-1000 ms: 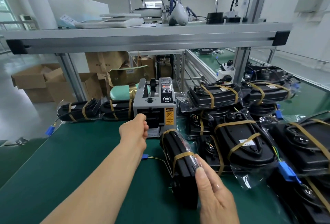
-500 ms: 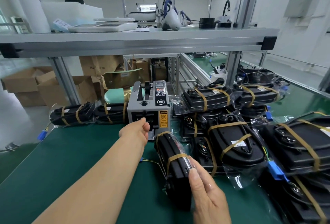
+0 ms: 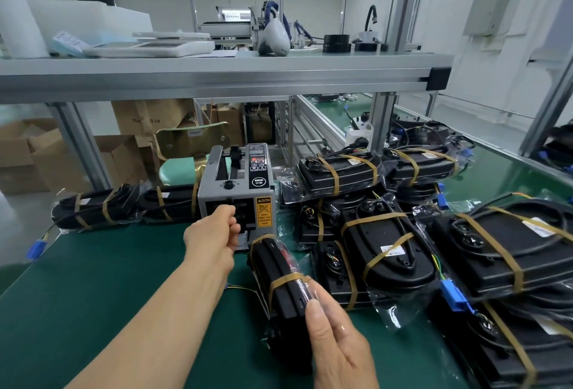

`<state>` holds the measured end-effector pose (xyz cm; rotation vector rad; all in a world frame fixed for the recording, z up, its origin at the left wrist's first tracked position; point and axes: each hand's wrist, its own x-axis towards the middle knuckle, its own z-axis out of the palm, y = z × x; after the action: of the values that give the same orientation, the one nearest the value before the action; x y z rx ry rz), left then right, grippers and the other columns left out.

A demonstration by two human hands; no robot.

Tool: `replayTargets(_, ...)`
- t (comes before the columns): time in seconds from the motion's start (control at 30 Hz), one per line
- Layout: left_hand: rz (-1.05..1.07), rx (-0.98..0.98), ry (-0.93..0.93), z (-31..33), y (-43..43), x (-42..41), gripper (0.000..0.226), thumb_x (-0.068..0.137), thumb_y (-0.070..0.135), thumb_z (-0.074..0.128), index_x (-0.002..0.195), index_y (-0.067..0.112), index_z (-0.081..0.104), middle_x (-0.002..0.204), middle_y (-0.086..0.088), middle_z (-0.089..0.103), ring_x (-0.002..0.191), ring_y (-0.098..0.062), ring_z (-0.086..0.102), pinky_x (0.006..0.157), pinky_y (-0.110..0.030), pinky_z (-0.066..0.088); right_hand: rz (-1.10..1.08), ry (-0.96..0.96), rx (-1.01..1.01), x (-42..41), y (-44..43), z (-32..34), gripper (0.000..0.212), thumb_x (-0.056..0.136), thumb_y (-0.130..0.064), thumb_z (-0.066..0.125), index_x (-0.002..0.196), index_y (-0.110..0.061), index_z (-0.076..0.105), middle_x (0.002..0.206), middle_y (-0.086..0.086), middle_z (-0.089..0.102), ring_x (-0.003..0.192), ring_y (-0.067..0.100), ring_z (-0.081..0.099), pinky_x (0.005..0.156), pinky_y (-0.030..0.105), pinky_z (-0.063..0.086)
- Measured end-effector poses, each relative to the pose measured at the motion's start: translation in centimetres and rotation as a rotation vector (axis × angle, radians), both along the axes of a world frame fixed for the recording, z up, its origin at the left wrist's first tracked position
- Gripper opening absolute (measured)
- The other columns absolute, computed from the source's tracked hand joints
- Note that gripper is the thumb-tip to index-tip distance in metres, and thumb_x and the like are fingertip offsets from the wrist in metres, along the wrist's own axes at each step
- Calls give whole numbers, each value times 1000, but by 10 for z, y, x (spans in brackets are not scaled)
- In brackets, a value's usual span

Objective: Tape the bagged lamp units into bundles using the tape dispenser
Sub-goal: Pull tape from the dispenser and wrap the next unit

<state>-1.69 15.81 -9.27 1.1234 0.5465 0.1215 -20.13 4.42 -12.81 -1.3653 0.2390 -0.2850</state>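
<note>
Compared with half a second earlier, both hands had kept their places. The left hand (image 3: 214,235) stayed at the mouth of the dispenser (image 3: 235,193), though its thumb now lay closer against the curled fingers (image 3: 231,221). Whether those fingers pinched tape could not be told, as the hand hid the outlet. The right hand (image 3: 338,345) still held the bundle (image 3: 279,267), with thumb and fingers grasping its near end through the bag.

The bundle stood on edge on the green tabletop (image 3: 108,280), just right of the dispenser's front and touching nothing else visible. It was a narrow black block in clear, glossy, crinkled film, wrapped by two tan tape bands (image 3: 286,278). Thin wires ran from under it to the left.

The dispenser was a grey metal box with a black control panel, a knob and a yellow caution label.

To the right lay a pile (image 3: 393,255) of oval, matte black units in bags, each crossed by tan bands, with a blue connector (image 3: 454,295) on green-yellow wire. Two long taped bundles formed a row (image 3: 93,207) left of the dispenser. An aluminium shelf (image 3: 217,78) spanned above.
</note>
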Motion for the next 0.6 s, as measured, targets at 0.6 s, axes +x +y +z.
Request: replayTargets(0.6,-929,485,-271,30,30,-116,21,66,25,86,62,17,67,61,-3,51,57,-8,44,57,-16,39,-16,38,-38,1,6,3,44,84,-41,58,125,-30,67,123,-8,70,122,6,60,111,37,43)
